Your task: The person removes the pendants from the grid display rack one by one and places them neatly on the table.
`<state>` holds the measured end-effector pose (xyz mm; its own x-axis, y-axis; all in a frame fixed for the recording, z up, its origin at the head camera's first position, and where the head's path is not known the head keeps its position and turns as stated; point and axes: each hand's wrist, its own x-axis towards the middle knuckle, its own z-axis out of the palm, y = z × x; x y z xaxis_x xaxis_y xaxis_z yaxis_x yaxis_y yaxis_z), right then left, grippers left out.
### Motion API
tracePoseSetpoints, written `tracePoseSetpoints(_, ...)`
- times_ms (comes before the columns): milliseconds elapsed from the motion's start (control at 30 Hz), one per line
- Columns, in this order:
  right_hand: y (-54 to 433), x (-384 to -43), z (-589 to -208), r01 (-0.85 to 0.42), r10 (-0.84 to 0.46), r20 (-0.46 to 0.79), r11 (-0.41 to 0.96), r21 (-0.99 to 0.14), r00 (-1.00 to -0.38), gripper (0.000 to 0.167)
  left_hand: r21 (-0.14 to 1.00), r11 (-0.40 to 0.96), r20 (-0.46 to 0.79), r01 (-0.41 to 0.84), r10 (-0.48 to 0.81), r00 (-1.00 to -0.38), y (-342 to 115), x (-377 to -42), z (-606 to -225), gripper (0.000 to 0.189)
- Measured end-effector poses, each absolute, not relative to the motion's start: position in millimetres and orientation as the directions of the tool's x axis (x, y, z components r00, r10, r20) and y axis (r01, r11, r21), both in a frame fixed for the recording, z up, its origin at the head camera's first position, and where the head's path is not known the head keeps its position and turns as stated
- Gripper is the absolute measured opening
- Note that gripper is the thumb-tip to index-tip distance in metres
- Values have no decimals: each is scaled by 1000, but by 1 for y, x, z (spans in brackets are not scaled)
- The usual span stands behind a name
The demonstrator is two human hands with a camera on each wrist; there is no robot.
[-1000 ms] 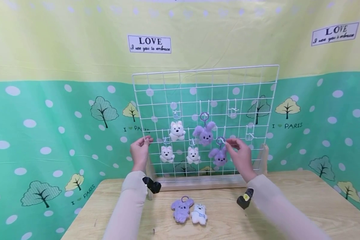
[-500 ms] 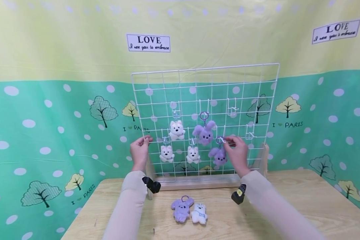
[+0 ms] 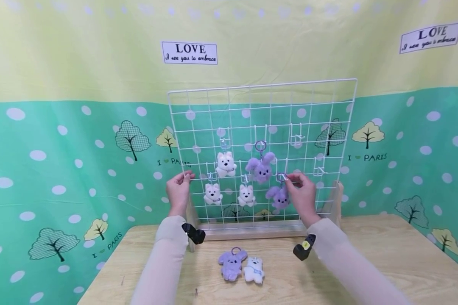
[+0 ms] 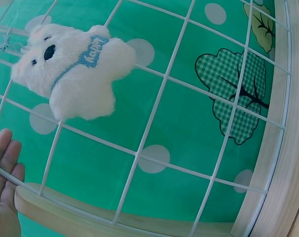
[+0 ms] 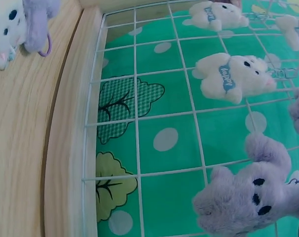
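A white wire grid rack [image 3: 236,120] stands upright in a wooden base, with several plush keychains on its hooks. My left hand [image 3: 178,192] holds the rack's left edge between thumb and fingers. At the lower right of the hung group is a purple bunny keychain [image 3: 277,198]; my right hand [image 3: 303,192] pinches at its ring by the hook. Another purple bunny keychain [image 3: 261,170] hangs just above. White dog keychains [image 3: 226,165] hang to the left. The right wrist view shows the lower purple bunny [image 5: 243,197] close up, while my right fingers are almost wholly out of frame.
On the wooden table [image 3: 149,262] in front of the rack lie a purple bunny keychain [image 3: 232,266] and a white dog keychain [image 3: 254,270]. Bare hooks [image 3: 297,139] sit at the rack's right side, another hook [image 3: 319,170] lower down. A patterned cloth hangs behind.
My right hand has shifted slightly left, closer over the lower purple bunny's ring. My left hand stays at the rack's edge. The keychains hang where they were.
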<state>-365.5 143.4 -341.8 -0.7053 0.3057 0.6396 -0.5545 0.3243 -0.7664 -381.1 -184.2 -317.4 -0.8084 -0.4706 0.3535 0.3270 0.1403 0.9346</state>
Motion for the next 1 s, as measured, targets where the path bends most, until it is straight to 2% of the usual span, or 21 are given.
tracePoseSetpoints(200, 144, -363, -341, -526, 290, 549, 160, -835, -783, 18, 929, 146, 367, 340, -475, -800, -184, -381, -316, 18)
tracePoseSetpoints(500, 141, -356, -334, -483, 317, 456, -8, -876, -832, 17, 934, 132, 354, 332, -472, -807, -182, -380, -313, 19)
tracePoseSetpoints(1000, 142, -324, -325, -400, 240, 361, -137, -906, -901, 14, 935, 134, 353, 329, -461, -814, -185, -380, -316, 19)
